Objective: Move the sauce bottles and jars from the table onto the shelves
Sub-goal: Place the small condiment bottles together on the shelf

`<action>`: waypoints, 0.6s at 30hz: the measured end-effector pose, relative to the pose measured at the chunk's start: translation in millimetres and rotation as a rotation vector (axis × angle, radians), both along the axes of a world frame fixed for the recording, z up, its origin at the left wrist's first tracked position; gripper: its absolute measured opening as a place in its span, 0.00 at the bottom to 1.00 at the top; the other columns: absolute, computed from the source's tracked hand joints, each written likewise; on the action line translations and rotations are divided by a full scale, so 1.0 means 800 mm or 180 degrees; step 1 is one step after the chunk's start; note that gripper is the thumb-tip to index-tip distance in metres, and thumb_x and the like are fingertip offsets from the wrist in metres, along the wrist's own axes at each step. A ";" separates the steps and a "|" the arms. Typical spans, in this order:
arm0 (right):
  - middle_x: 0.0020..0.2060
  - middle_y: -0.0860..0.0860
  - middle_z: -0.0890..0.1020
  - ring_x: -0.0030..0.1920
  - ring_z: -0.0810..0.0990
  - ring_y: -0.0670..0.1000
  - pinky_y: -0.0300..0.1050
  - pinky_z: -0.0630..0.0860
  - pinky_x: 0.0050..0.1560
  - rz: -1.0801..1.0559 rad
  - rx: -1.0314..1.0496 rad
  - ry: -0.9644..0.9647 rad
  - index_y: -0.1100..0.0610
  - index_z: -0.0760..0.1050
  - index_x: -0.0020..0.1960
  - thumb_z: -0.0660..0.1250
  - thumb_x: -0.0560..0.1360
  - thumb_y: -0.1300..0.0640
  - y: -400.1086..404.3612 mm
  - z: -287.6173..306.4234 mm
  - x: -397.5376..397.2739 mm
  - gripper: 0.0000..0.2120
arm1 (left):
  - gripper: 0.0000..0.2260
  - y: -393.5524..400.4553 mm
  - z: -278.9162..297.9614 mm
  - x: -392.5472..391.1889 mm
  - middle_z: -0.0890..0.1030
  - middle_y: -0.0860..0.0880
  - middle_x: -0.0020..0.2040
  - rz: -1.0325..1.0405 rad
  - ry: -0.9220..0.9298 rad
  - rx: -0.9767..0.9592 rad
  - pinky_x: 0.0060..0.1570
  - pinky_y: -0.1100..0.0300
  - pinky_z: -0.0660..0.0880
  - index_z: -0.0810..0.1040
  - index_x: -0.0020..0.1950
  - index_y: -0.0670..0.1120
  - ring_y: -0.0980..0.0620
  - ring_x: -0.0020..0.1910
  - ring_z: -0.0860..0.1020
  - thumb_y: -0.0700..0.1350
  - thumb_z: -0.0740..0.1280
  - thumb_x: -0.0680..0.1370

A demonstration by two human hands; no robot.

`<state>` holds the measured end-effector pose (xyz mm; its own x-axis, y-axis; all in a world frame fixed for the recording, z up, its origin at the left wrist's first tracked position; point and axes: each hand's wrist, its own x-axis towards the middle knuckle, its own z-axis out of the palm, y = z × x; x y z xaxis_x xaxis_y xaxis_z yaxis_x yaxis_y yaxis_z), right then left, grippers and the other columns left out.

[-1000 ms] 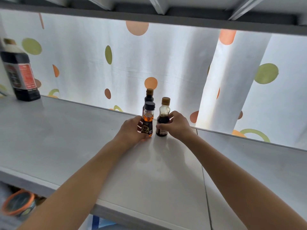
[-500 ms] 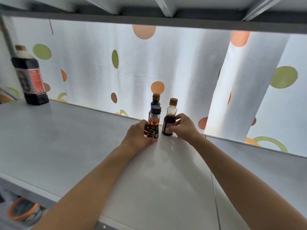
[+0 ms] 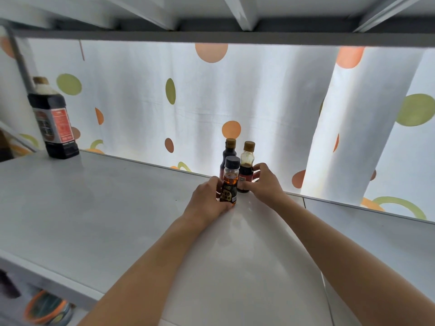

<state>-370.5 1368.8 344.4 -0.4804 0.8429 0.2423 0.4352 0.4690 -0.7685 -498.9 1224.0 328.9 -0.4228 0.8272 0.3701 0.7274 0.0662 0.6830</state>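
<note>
**Both hands on small bottles at the back of the shelf**

Near the rear edge of the white shelf (image 3: 106,208), the left hand (image 3: 207,201) curls its fingers round the amber bottle (image 3: 229,184), a small clear bottle of orange-brown liquid with a black cap and a dark label. The bottle stands upright on the shelf surface, and the hand holds it low, about the label. Just to the right, the right hand (image 3: 264,183) grips the half-full bottle (image 3: 246,170), which has a tan cap, dark sauce in its lower part and a red label; the thumb lies across the label in front and the fingers wrap round its right side. This bottle is also upright on the shelf, just behind and to the right of the amber one; whether the two touch cannot be told.

Directly behind them stands a third small bottle, the dark bottle (image 3: 227,154), tan-capped and filled nearly to the neck, partly hidden by the amber bottle; no hand is on it. All three form a tight cluster.

Well apart, at the far left end of the same shelf, a large soy sauce bottle (image 3: 53,121) with a red and grey label stands upright. Behind the shelf hangs a white curtain (image 3: 141,102) printed with orange, green and brown dots. Below the shelf's front edge, at lower left, an orange-rimmed round object (image 3: 47,309) shows blurred.
</note>
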 end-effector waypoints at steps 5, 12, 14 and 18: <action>0.53 0.54 0.79 0.49 0.78 0.53 0.47 0.77 0.47 -0.0144 0.0005 -0.0092 0.58 0.68 0.66 0.71 0.74 0.57 -0.014 0.013 0.017 0.23 | 0.22 0.000 -0.001 0.002 0.81 0.51 0.53 -0.0045 0.0075 -0.0009 0.52 0.57 0.78 0.75 0.59 0.47 0.53 0.48 0.80 0.47 0.77 0.68; 0.50 0.55 0.82 0.49 0.82 0.53 0.46 0.83 0.40 0.0828 -0.0488 -0.0118 0.57 0.76 0.61 0.69 0.76 0.59 -0.064 0.035 0.049 0.14 | 0.19 0.008 -0.004 0.019 0.82 0.51 0.50 -0.0068 0.0159 0.0115 0.48 0.59 0.77 0.75 0.56 0.48 0.53 0.45 0.80 0.46 0.77 0.69; 0.50 0.53 0.82 0.50 0.82 0.54 0.49 0.84 0.42 0.0807 -0.0371 -0.0202 0.56 0.75 0.63 0.71 0.75 0.56 -0.069 0.029 0.050 0.17 | 0.19 0.012 -0.005 0.027 0.82 0.50 0.50 -0.0094 0.0201 0.0110 0.49 0.56 0.78 0.74 0.55 0.47 0.51 0.46 0.80 0.47 0.77 0.69; 0.44 0.53 0.84 0.46 0.84 0.56 0.56 0.82 0.46 0.0440 -0.0220 -0.0007 0.56 0.77 0.58 0.76 0.70 0.56 -0.064 0.016 0.053 0.18 | 0.18 0.018 0.001 0.040 0.82 0.49 0.49 -0.0284 0.0068 0.0042 0.49 0.55 0.78 0.74 0.53 0.46 0.50 0.46 0.80 0.45 0.78 0.68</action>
<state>-327.9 1317.7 357.0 -0.5936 0.7832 0.1849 0.3719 0.4707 -0.8001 -466.7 1238.0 329.8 -0.3396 0.8561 0.3895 0.7444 -0.0084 0.6677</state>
